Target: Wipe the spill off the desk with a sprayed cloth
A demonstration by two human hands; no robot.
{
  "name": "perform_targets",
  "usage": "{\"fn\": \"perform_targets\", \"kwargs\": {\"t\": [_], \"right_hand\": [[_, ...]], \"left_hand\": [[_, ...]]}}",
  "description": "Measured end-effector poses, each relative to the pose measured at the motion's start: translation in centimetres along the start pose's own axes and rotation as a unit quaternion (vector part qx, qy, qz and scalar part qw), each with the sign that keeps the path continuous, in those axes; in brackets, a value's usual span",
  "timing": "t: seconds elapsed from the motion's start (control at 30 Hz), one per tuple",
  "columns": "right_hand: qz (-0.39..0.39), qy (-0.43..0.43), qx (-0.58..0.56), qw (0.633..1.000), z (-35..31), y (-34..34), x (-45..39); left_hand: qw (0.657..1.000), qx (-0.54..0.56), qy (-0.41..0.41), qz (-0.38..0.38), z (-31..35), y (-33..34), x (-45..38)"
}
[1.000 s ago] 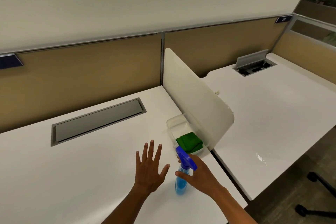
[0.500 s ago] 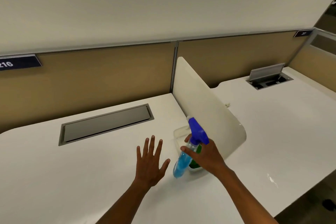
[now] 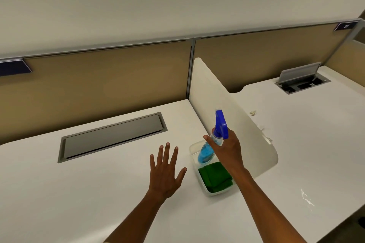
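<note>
The white bench (image 3: 79, 193) fills the lower view, backed by a tan partition wall (image 3: 98, 81) and split by a white divider panel (image 3: 227, 108) from a neighbouring bench (image 3: 316, 134) on the right. A grey cable hatch (image 3: 112, 137) sits closed in the near bench. On the neighbouring bench, a thin wet spill (image 3: 306, 198) glints near its front edge.

Both forearms reach forward from the bottom of the view. The left hand (image 3: 166, 171) hovers over the bench, palm down, fingers straight and spread wide, holding nothing. The right hand (image 3: 227, 150) is raised above a clear plastic tray (image 3: 209, 191) that stands against the foot of the divider; its fingers and thumb curl round the neck of a spray bottle (image 3: 207, 152). The bottle is tilted, its blue trigger head (image 3: 221, 124) up and its blue-filled body slanting down to the left over the tray. A folded green cloth (image 3: 215, 179) lies in the near end of the tray, just below the bottle.
</note>
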State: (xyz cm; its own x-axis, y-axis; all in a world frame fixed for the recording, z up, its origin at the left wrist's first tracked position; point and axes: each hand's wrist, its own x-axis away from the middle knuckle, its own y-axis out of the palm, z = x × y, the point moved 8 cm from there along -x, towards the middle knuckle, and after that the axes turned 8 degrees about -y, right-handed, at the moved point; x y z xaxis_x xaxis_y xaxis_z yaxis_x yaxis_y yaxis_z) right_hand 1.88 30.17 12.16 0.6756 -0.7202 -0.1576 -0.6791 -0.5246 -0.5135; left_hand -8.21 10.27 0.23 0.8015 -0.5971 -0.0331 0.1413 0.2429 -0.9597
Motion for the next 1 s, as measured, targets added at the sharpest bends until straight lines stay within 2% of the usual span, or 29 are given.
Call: {"fn": "perform_targets", "kwargs": {"t": [0.27, 0.63, 0.8, 1.0], "right_hand": [[-0.003, 0.054, 0.010, 0.998, 4.8, 2.4, -1.4], [-0.015, 0.090, 0.007, 0.996, 7.2, 3.7, -1.8], [-0.026, 0.090, 0.018, 0.995, 7.0, 3.3, -1.5], [-0.027, 0.049, 0.080, 0.995, 5.1, 1.8, 0.1]], "left_hand": [[1.000, -0.019, -0.007, -0.023, -0.1, 2.0, -1.9], [0.999, -0.023, -0.018, -0.032, -0.2, 2.9, -2.7], [0.999, -0.025, -0.021, -0.025, 0.2, 1.7, -2.4], [1.000, -0.023, -0.014, -0.005, 0.6, -0.5, -1.2]]}}
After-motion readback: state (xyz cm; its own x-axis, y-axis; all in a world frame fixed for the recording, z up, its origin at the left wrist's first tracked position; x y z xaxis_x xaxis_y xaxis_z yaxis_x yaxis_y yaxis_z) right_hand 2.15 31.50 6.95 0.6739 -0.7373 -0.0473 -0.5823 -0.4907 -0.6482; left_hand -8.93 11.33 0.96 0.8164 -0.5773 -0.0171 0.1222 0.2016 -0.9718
